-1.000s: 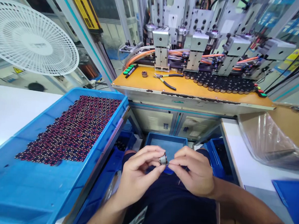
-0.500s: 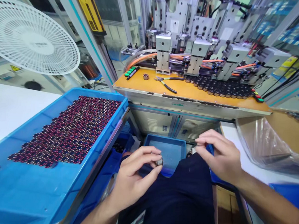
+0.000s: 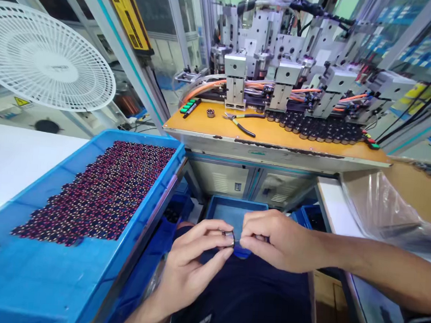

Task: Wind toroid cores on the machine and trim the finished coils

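Over my lap, my left hand (image 3: 195, 263) pinches a small round metal part (image 3: 229, 238) between thumb and fingers. The part looks like a short cylinder with a shiny side; its exact kind is not clear. Close to its right is my right hand (image 3: 280, 240), fingers curled and pressed together. Whatever those fingers hold, if anything, is hidden. Behind and below both hands sits a blue bin (image 3: 227, 209).
At left, a blue tray (image 3: 26, 271) carries many small dark parts (image 3: 102, 193) with red spots. Pliers (image 3: 245, 128), a small ring-shaped part (image 3: 210, 113) and markers (image 3: 190, 109) lie on the orange bench (image 3: 199, 126) before the machine (image 3: 286, 73). Plastic sheeting (image 3: 378, 207) covers a box at right.
My right hand has moved left and toward me, up beside the metal part, and its fingers have curled in. My left hand keeps its hold with little movement.
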{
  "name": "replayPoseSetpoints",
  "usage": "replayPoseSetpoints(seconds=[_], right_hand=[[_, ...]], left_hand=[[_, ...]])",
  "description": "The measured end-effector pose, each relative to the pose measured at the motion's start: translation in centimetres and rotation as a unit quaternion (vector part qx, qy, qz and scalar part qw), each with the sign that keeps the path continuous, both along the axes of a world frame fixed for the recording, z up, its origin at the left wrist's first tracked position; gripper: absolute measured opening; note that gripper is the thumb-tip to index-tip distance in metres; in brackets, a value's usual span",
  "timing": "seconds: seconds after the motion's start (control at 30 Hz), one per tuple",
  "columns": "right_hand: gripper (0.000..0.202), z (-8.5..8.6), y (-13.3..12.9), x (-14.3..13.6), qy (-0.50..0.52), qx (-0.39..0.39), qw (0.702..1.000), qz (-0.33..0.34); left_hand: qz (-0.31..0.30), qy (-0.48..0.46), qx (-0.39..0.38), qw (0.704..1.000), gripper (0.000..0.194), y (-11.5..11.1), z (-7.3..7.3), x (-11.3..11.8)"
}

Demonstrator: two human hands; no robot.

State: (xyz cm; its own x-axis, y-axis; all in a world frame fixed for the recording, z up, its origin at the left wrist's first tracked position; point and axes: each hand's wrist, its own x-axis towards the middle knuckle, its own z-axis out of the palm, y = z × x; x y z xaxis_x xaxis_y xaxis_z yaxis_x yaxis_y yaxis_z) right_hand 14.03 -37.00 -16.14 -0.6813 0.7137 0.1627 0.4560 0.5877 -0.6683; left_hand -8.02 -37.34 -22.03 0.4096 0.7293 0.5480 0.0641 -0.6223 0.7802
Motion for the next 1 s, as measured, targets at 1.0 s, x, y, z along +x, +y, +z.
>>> replayPoseSetpoints(seconds=[1.0], right_hand=[[0.046, 0.7, 16.7, 5.8, -0.342, 0.208, 0.882, -0.249]], left_hand=[[0.107, -0.153, -0.109, 0.976, 0.025, 0.1, -1.1, -2.1]])
